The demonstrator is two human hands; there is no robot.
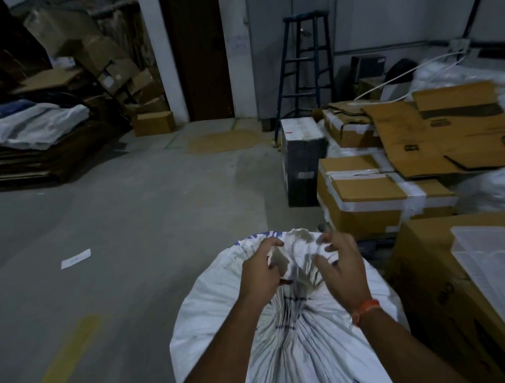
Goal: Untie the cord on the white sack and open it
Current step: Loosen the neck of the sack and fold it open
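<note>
A large white woven sack (291, 348) with blue print stands on the floor right below me, its top gathered into a bunched neck (298, 257). My left hand (259, 274) pinches the gathered fabric on the neck's left side. A small red bit of cord (285, 281) shows just under its fingers. My right hand (341, 263) hovers at the neck's right side with its fingers spread and curled, touching the fabric lightly if at all. An orange band is on the right wrist.
Cardboard boxes (366, 200) are stacked close on the right, one bearing a clear plastic lid (498, 265). A blue ladder (305, 66) leans by the far wall beside a brown door (198, 50). Flattened cartons and cloth (25, 124) pile up at the left. Grey concrete floor (127, 231) lies ahead.
</note>
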